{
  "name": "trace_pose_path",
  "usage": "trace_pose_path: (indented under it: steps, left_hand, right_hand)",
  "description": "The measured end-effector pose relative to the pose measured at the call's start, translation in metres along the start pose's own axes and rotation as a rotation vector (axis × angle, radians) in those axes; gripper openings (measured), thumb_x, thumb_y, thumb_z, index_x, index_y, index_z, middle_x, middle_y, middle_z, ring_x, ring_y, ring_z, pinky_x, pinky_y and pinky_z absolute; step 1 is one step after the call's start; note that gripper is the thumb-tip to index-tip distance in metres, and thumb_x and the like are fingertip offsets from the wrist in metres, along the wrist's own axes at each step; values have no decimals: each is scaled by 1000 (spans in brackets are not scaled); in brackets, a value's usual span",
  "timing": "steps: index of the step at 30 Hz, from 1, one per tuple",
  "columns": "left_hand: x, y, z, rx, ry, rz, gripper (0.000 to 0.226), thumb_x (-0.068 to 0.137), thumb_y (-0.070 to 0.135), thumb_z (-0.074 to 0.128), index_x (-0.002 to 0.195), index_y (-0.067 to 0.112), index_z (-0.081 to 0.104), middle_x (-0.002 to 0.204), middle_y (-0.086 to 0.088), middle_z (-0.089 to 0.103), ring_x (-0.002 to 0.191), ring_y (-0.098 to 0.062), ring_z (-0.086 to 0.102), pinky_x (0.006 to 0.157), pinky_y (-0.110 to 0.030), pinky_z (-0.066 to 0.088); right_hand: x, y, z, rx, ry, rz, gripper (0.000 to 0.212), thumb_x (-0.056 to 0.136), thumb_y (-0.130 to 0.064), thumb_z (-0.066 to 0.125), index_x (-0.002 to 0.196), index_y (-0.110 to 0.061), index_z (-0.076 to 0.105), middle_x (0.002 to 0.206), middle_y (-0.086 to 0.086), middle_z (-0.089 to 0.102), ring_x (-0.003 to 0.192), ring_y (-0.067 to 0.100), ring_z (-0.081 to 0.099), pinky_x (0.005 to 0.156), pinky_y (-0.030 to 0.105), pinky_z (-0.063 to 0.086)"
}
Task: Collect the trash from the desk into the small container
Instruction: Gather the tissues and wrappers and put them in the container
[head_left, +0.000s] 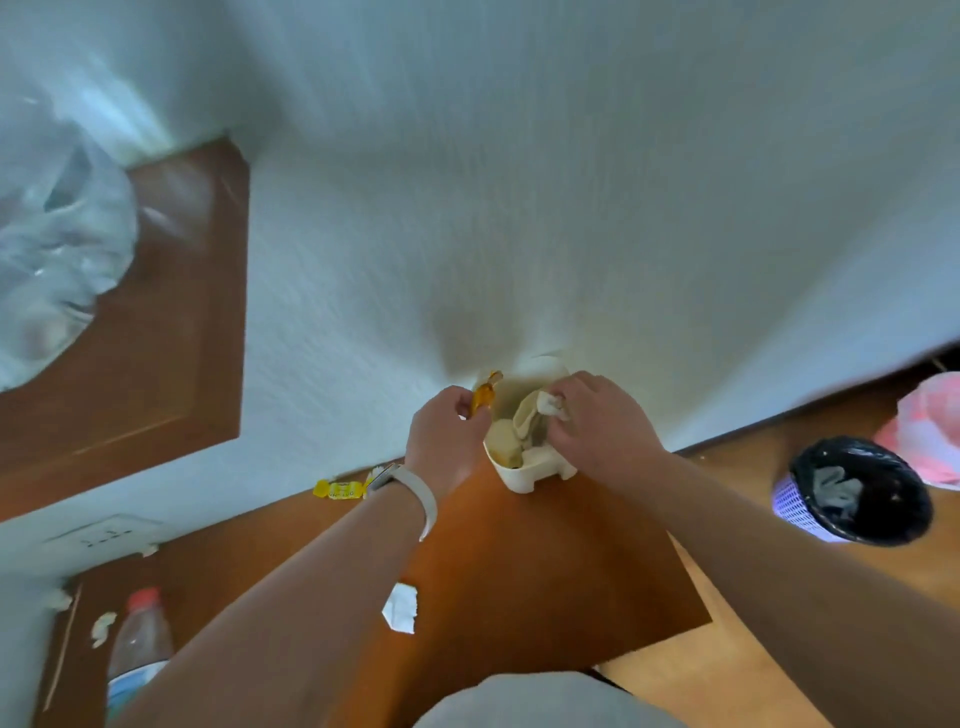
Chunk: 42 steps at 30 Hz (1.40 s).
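Nearest, on the brown desk (545, 582): a torn white paper scrap (400, 608), not yet collected; farther left, a yellow candy wrapper (337, 489). Beyond, left hand (447, 436) pinching an amber wrapper (482, 397) just at the rim of the small cream container (524, 475); right hand (597, 426) curled round a crumpled white tissue (553, 405) over its mouth. Push the tissue down among the trash inside, then release the wrapper well past the rim, not on it.

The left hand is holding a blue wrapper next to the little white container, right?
No, the wrapper is orange, not blue. The head view shows the left hand holding it next to the little white container.
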<state>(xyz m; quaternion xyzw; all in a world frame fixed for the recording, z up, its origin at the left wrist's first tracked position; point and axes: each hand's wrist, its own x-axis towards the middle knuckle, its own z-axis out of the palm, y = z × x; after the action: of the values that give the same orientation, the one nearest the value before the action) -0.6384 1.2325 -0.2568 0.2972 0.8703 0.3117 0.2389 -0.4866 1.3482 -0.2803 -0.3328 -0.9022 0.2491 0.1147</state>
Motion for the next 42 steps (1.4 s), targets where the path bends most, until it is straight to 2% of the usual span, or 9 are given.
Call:
trace_pose_path:
  steps: [6,10,13,18,22,27,32,38,42]
  left_hand:
    - [12,14,22,-90,19,34,8,92,23,63,98,24,59,84,14,60,72,-4,56,56,-11,36]
    - [27,17,29,-157,28,78,15,89,19,68,98,25,57,88,12,62,77,-4,58,63,-15,40]
    - [35,17,31,-189,7,113,24,90,13,66,107,28,57,97,15,64,88,-3,61,72,-15,45]
    - [45,12,33,-55,-23,223,31,92,11,62,120,24,61,113,12,65,101,-5,61,87,-21,48]
    - [43,3,28,118,-29,254,32,95,9,56,124,20,60,120,6,63,104,-7,55,86,-22,42]
    - [28,-7,18,113,14,257,27,95,9,56,120,18,62,117,7,60,100,-5,50,85,-20,39]
    - [4,-34,-2,137,102,251,23,96,14,56,117,20,63,116,12,58,103,-4,51,88,-18,38]
    - [-39,-96,-29,216,136,168,22,96,16,58,116,19,65,120,4,63,109,-15,58,91,-25,47]
    - [-67,-147,-46,336,117,108,30,95,19,58,125,20,63,127,3,63,116,-17,57,93,-26,43]
  right_hand:
    - [1,23,-1,-44,15,-1,30,86,-22,62,115,-15,60,111,3,62,101,22,54,83,32,47]
    - [5,32,2,-43,-24,-1,34,87,-23,62,119,-14,59,118,4,60,106,23,54,88,33,47]
    - [6,32,6,-34,-27,-9,36,87,-23,63,121,-15,59,120,4,58,106,23,54,88,35,49]
    - [6,34,8,-35,-20,-23,37,85,-23,64,121,-15,59,119,4,58,105,22,53,87,34,49]
    - [7,36,7,-48,-25,-53,36,84,-23,64,119,-14,60,117,4,58,104,23,54,87,35,49]
    - [6,27,3,-109,-75,-75,39,82,-25,60,120,-14,59,122,3,56,109,22,52,90,36,48]
    - [3,11,1,-122,-98,-139,38,83,-29,58,120,-18,58,123,0,56,109,20,52,92,36,47]
    - [-13,-27,17,-127,-103,-345,20,83,-24,59,100,-13,61,107,2,61,98,24,55,85,37,46]
    - [-26,-59,36,-149,-140,-422,30,86,-28,56,112,-14,62,112,1,62,105,21,56,87,41,52]
